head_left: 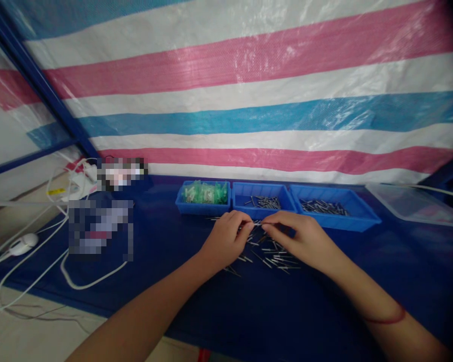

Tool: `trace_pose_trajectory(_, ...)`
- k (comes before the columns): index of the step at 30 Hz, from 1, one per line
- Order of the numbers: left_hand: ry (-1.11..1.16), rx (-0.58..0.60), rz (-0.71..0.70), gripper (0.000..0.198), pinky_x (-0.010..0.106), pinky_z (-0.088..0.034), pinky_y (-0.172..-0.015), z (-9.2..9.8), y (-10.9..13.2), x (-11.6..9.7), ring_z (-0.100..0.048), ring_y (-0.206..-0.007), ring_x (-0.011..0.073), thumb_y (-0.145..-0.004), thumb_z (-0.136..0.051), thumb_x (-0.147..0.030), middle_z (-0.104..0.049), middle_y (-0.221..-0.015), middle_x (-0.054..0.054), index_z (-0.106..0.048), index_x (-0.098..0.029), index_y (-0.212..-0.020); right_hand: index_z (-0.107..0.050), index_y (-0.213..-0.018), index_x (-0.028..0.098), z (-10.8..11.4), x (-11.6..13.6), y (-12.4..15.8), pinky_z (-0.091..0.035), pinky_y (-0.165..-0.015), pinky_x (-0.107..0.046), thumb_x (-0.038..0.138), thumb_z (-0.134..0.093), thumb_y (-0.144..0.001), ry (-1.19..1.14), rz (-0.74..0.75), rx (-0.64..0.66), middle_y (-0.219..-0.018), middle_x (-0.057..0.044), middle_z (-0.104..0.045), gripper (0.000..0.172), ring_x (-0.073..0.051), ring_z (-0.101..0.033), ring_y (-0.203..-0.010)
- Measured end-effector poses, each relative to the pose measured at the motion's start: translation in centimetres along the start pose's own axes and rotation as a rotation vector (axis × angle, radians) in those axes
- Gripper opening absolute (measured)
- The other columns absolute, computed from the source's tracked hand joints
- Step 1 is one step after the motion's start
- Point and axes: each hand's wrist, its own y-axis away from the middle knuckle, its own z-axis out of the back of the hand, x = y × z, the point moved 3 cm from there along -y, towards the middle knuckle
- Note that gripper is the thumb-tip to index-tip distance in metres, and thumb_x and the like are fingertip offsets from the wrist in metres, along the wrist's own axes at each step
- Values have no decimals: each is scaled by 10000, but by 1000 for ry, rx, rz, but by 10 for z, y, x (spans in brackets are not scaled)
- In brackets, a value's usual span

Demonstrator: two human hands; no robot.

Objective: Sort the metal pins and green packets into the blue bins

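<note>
One left bin (204,209): blue, packed with green-tinted packets (208,193).
Left hand (226,239): thumb and fingertips pinched together on one end of a slim metal pin (257,223).
Loose pins (282,260): many on the dark table (256,306), seemingly yet to be handled.
Middle bin (242,191): a small heap of pins (270,202), apparently part-done.
Right hand (305,239): thumb and forefinger nearly closed on the metal pin's other end.
Right bin (347,223): a wider layer of pins (324,207).
</note>
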Motion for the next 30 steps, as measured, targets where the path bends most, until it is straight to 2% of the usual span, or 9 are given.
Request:
trace_pose_trajectory(3, 64, 2, 2, 176, 288, -424, -780, -1, 0, 0, -567, -831, 163, -944, -442, -278, -632, -886, 35, -576, -165, -933, -681, -873, 205, -4, 1, 1, -489, -629, -296, 340, -559, -871, -101, -65, -116, -828, -45, -699, 181, -174, -629, -738)
trace_pose_trajectory(8, 125, 44, -107, 183, 296, -434, -831, 0, 1, -7, -571, -889, 170, -947, -440, -280, -638, -929, 54, -582, -166, -935, -651, -821, 198, -12, 3, 5, -494, -616, -297, 365, -599, -845, -262, -114, -256, -763, -36, -660, 176, -166, -599, -690)
trace_pose_trajectory(12, 182, 52, -129, 186, 301, -435, -873, 1, 1, -8, -574, -956, 176, -937, -467, -290, -641, -996, 70, -591, -162, -990, -658, -831, 207, -12, 4, 5, -484, -640, -311, 337, -591, -855, -241, -75, -207, -767, -39, -643, 148, -173, -591, -718)
trace_pose_trajectory(15, 229, 39, -89, 193, 290, -455, -835, 1, 0, -6, -588, -917, 170, -929, -481, -302, -638, -968, 70, -610, -160, -943, -672, -823, 217, -11, 8, 4, -456, -607, -308, 320, -581, -863, -185, 4, -177, -683, -19, -589, 143, -158, -549, -650)
trace_pose_trajectory(20, 267, 11, -62, 180, 263, -460, -767, 1, -1, -4, -592, -850, 153, -898, -535, -316, -634, -942, 58, -633, -166, -903, -673, -857, 219, -9, 14, 4, -410, -549, -286, 295, -594, -854, -171, 25, -240, -637, 8, -507, 110, -134, -487, -591)
trace_pose_trajectory(25, 280, -48, -22, 149, 253, -454, -727, 4, -2, -5, -581, -796, 142, -852, -596, -311, -632, -872, 38, -619, -164, -854, -679, -864, 217, -7, 13, 4, -419, -564, -294, 287, -602, -846, -205, 36, -220, -666, -4, -544, 105, -141, -510, -614)
trace_pose_trajectory(30, 313, -48, 48, 147, 240, -440, -672, 9, -3, -5, -561, -733, 128, -814, -634, -310, -619, -795, 9, -596, -171, -790, -683, -877, 224, -5, 11, 4, -431, -571, -303, 284, -592, -851, -208, 38, -228, -679, -10, -559, 113, -147, -523, -618)
